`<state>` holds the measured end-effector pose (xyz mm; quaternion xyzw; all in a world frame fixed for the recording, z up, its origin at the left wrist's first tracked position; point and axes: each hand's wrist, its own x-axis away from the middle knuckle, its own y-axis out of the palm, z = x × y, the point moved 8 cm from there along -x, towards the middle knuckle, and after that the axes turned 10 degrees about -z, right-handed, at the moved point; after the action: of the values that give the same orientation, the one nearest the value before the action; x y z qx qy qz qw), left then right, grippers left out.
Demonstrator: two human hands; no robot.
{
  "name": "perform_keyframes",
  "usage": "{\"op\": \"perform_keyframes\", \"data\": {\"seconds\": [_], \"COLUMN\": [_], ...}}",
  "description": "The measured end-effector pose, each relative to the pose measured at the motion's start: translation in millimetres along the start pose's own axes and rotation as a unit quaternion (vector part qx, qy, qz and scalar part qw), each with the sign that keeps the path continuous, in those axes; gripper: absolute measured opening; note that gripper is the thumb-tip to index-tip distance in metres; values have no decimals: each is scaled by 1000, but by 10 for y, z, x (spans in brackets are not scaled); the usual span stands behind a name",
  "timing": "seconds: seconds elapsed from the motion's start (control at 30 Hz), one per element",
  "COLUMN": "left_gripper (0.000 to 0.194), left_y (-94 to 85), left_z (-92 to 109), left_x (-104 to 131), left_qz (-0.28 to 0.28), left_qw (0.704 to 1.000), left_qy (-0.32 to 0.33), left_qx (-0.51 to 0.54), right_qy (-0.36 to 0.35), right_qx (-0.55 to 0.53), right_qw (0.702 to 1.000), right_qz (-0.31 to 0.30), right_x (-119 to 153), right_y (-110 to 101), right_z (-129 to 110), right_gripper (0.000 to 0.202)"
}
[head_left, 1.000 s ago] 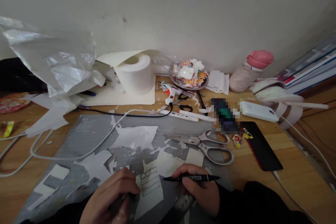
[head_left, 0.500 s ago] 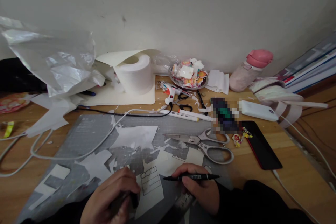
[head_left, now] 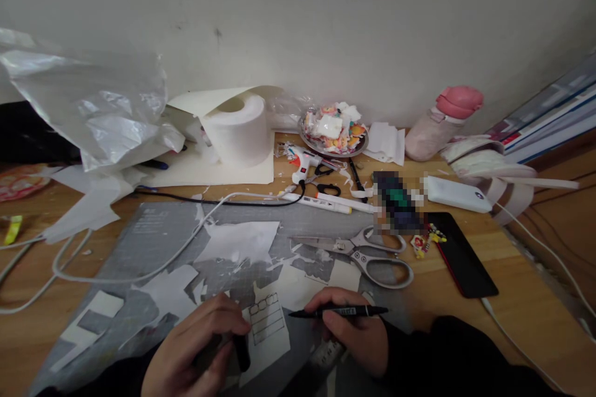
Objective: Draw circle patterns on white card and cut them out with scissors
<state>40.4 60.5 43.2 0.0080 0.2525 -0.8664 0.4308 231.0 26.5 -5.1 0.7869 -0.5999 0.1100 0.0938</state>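
My right hand (head_left: 356,334) grips a black marker pen (head_left: 351,311), held nearly level with its tip pointing left. My left hand (head_left: 200,344) is curled around a short black cylinder that looks like a pen cap (head_left: 241,353). Between the hands lies a piece of white card (head_left: 266,353) with a drawn rectangle, divided by lines and with rounded shapes along its top. Below my right hand a dark ruler (head_left: 321,358) with markings lies partly in shadow. All of this rests on a grey cutting mat (head_left: 162,229).
Large scissors (head_left: 354,248), paper scraps (head_left: 239,242) and a white cable (head_left: 139,279) lie on the mat. Behind are a glue gun (head_left: 305,164), markers (head_left: 333,203), a paper roll (head_left: 239,133) and a plate of scraps (head_left: 333,130). Right: phone (head_left: 460,254), power bank (head_left: 456,193), pink-lidded bottle (head_left: 433,130).
My left hand has turned slightly, so more of the black cap shows below its fingers. The right hand and marker pen stay almost in place.
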Motion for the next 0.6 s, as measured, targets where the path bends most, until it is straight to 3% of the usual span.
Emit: {"op": "perform_keyframes", "data": {"seconds": [0.6], "left_gripper": [19], "left_y": [1], "left_z": [-1], "left_x": [-10], "left_qz": [-16], "left_qw": [999], "left_qy": [11], "left_qx": [-31], "right_qy": [20], "right_qx": [13], "right_qw": [1000], "right_qz": [12], "right_x": [-6], "right_y": [-6], "right_z": [-28], "right_gripper": [27]}}
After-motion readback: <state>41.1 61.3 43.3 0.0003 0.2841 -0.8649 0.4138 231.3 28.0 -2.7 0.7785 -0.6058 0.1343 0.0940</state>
